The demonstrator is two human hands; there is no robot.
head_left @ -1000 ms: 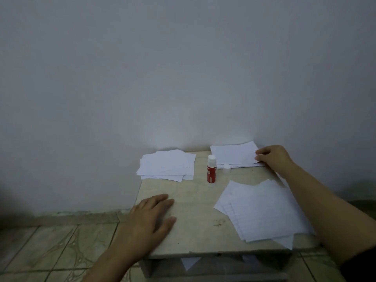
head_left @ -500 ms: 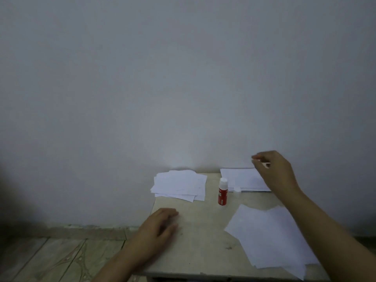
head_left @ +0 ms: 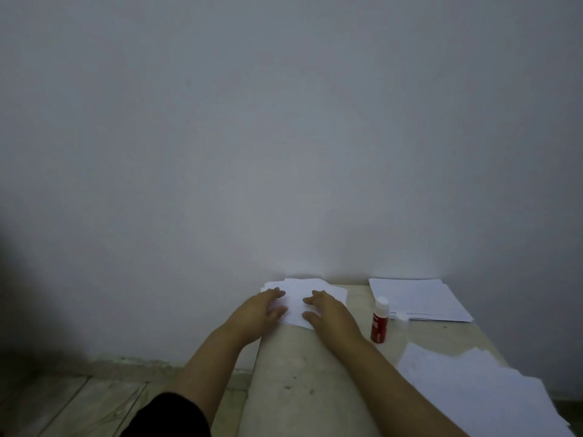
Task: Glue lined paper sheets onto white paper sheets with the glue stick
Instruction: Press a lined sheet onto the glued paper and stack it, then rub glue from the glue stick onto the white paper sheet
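**Both hands flat on the far-left paper pile**

The frame is dim and soft, so ruled lines cannot be made out on any sheet; which pile is lined and which is plain white cannot be told. The small table [head_left: 315,373] fills the lower middle and lower right of the frame, and its near edge is cut off by the bottom border. The loose sheets [head_left: 479,383] at lower right run out of the frame at the bottom right corner. Both forearms enter from the bottom edge, the left one showing a dark sleeve [head_left: 167,417] at its cut-off end.

The left hand [head_left: 260,309] and the right hand [head_left: 328,310] lie with fingers spread and relaxed on the untidy paper pile [head_left: 299,298] at the table's far-left corner, gripping nothing. The palms cover the pile's near side; its far edge meets the wall [head_left: 284,137].

The glue stick [head_left: 378,321], red with a white cap, stands upright just right of the right hand, apart from it. Its small cap-like piece [head_left: 402,316] lies beside it, touching the near edge of the neat stack [head_left: 419,298] at the far-right corner.

Bare tabletop lies between the forearms, at centre bottom. The table's left edge runs under the left forearm, with tiled floor [head_left: 79,402] at lower left.
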